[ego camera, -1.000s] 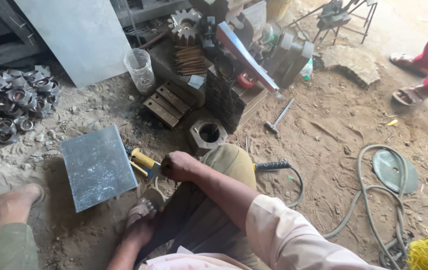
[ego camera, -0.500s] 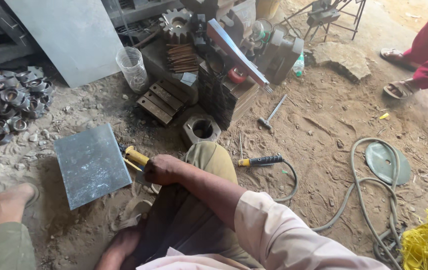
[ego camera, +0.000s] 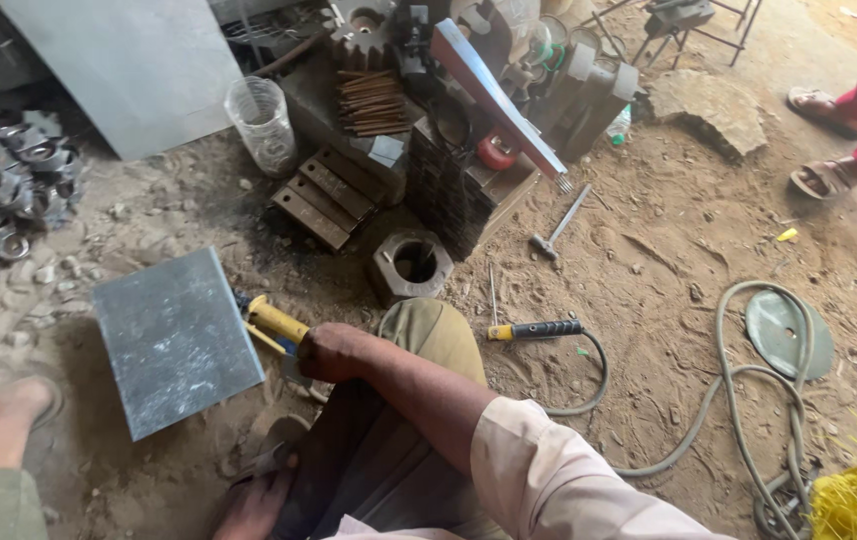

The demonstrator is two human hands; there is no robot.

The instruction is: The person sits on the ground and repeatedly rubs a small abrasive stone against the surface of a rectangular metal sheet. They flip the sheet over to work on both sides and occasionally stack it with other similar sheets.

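My right hand [ego camera: 334,350] is closed around a yellow-handled cutting tool [ego camera: 274,322]. The tool's tip sits at the right edge of a grey metal sheet [ego camera: 174,340] lying flat on the dirt. A pale sleeve covers my right arm, which reaches in from the lower right over my bent knee [ego camera: 439,335]. My left hand [ego camera: 249,505] is low at the bottom edge beside a sandal [ego camera: 284,432]. Its fingers are partly cut off, so its grip is unclear.
A hexagonal metal block [ego camera: 411,262], a hammer [ego camera: 557,225], a black-and-yellow-handled tool [ego camera: 534,329] and a hose [ego camera: 739,400] lie on the dirt. Gears and blocks [ego camera: 399,110] crowd the back, metal rings [ego camera: 4,190] sit left. Another person's feet [ego camera: 829,175] are at upper right.
The view has shifted a little. My right hand stays on the yellow-handled tool at the sheet's edge. My left hand has sunk lower toward the bottom edge.
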